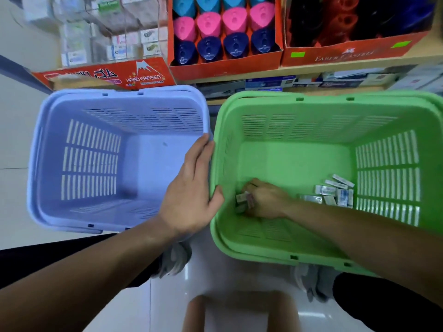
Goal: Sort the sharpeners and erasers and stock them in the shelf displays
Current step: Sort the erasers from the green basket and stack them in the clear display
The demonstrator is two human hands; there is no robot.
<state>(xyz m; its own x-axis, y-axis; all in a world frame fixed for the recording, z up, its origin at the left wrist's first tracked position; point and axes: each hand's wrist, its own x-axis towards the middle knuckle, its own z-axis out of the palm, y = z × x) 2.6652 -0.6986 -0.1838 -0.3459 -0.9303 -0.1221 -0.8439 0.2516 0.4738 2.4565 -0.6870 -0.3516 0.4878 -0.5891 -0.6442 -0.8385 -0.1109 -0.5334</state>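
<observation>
Fingers (251,183) of the right hand (266,200) curl round erasers (242,199) in the green basket (287,130). The left hand (189,192) pinches its rim, thumb inside, fingers together

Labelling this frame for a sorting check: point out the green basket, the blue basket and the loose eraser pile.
green basket (287,161): head view, bare floor inside.
blue basket (155,168): head view, bare floor inside.
eraser pile (335,195): head view, white box mid-pile.
</observation>
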